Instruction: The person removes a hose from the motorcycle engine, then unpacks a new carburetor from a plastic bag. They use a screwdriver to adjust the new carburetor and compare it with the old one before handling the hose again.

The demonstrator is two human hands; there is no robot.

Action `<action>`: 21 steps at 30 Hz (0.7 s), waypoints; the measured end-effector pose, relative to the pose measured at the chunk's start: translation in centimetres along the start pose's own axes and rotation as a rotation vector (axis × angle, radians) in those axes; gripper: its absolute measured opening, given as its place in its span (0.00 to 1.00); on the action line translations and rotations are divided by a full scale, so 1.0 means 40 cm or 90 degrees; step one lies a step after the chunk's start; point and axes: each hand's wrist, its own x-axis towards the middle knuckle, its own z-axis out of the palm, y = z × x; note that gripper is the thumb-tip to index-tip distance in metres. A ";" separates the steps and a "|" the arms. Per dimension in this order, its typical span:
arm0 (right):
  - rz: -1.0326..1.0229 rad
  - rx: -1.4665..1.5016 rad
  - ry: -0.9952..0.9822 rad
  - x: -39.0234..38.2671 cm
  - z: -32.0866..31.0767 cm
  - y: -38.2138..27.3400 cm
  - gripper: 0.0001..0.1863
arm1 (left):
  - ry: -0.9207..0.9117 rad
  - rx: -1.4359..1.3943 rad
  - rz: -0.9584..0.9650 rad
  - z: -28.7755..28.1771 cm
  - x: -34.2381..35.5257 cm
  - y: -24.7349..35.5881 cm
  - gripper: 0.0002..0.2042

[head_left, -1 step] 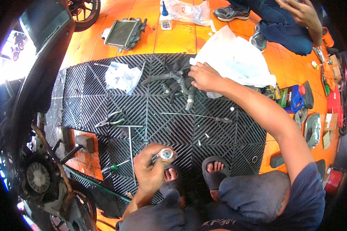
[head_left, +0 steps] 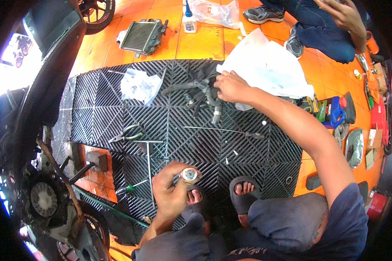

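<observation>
My left hand (head_left: 172, 187) is wrapped around a silvery cylindrical metal part (head_left: 189, 174), held upright above the mat with its round end facing up. My right hand (head_left: 231, 87) has curled fingers at a heap of dark rubber hoses with fittings (head_left: 213, 103), beside a crumpled white plastic bag (head_left: 265, 69); what its fingertips hold is hidden. Pliers (head_left: 128, 134), a T-handle wrench (head_left: 149, 167), a green-handled screwdriver (head_left: 127, 189) and a thin rod (head_left: 222, 130) lie on the black ribbed mat (head_left: 191, 148). A clear bag (head_left: 139, 85) lies left of the hoses.
A motorcycle body (head_left: 43, 195) stands at the left. A radiator (head_left: 141, 37) and a bottle with blue nozzle (head_left: 189, 21) sit on orange tiles. Another person (head_left: 318, 39) crouches at upper right. Containers and a blue jug (head_left: 335, 115) are at the right.
The whole view has shifted very slightly. My hands and the things on the mat otherwise look the same.
</observation>
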 end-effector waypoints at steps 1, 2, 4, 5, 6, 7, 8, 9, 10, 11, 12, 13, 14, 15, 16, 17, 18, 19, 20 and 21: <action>0.001 -0.011 -0.002 0.013 -0.002 -0.014 0.16 | 0.000 0.011 0.009 -0.006 -0.003 -0.003 0.03; 0.003 -0.022 -0.003 0.022 -0.006 -0.024 0.16 | 0.017 0.035 0.014 -0.008 -0.003 0.002 0.03; 0.036 -0.016 -0.044 0.037 -0.013 -0.035 0.14 | 0.012 0.093 0.073 -0.022 0.009 0.000 0.03; 0.050 -0.001 -0.053 0.041 -0.017 -0.034 0.14 | 0.007 0.120 0.103 -0.026 0.015 -0.002 0.03; 0.064 0.015 -0.061 0.044 -0.022 -0.029 0.15 | 0.026 0.099 0.091 -0.020 0.018 0.002 0.03; 0.080 0.030 -0.070 0.046 -0.022 -0.024 0.15 | 0.024 0.111 0.099 -0.023 0.022 0.005 0.03; 0.093 0.028 -0.078 0.049 -0.019 -0.022 0.15 | 0.020 0.122 0.107 -0.025 0.026 0.007 0.03; 0.089 0.029 -0.058 0.045 -0.014 -0.021 0.16 | 0.016 0.132 0.115 -0.026 0.028 0.007 0.03; 0.082 0.030 -0.037 0.040 -0.008 -0.021 0.16 | 0.023 0.131 0.115 -0.028 0.028 0.004 0.03; 0.077 0.031 -0.015 0.030 -0.002 -0.021 0.16 | 0.030 0.128 0.115 -0.028 0.028 -0.001 0.03; 0.058 0.030 0.053 0.015 0.002 -0.019 0.17 | 0.035 0.125 0.117 -0.027 0.028 -0.004 0.03; 0.038 0.029 0.122 -0.002 0.000 -0.025 0.17 | 0.034 0.120 0.112 -0.028 0.029 -0.002 0.03; 0.018 0.027 0.191 -0.018 -0.001 -0.035 0.18 | 0.033 0.114 0.107 -0.028 0.030 0.001 0.03; -0.003 0.089 0.209 -0.036 -0.004 -0.042 0.18 | 0.030 0.107 0.103 -0.027 0.031 0.002 0.03; -0.038 0.159 0.224 -0.042 -0.029 -0.083 0.19 | 0.042 0.105 0.103 -0.035 0.024 -0.001 0.03; -0.068 0.222 0.238 -0.062 -0.067 -0.120 0.19 | 0.051 0.096 0.107 -0.039 0.022 -0.005 0.03; -0.060 0.382 0.158 -0.092 -0.116 -0.173 0.21 | 0.059 0.090 0.110 -0.042 0.021 -0.007 0.03; -0.051 0.543 0.075 -0.126 -0.164 -0.230 0.22 | 0.067 0.092 0.101 -0.044 0.020 -0.007 0.03; -0.100 0.623 0.050 -0.161 -0.193 -0.272 0.25 | 0.069 0.088 0.096 -0.041 0.024 -0.007 0.03; -0.152 0.706 0.024 -0.192 -0.216 -0.314 0.28 | 0.070 0.087 0.090 -0.040 0.024 -0.002 0.02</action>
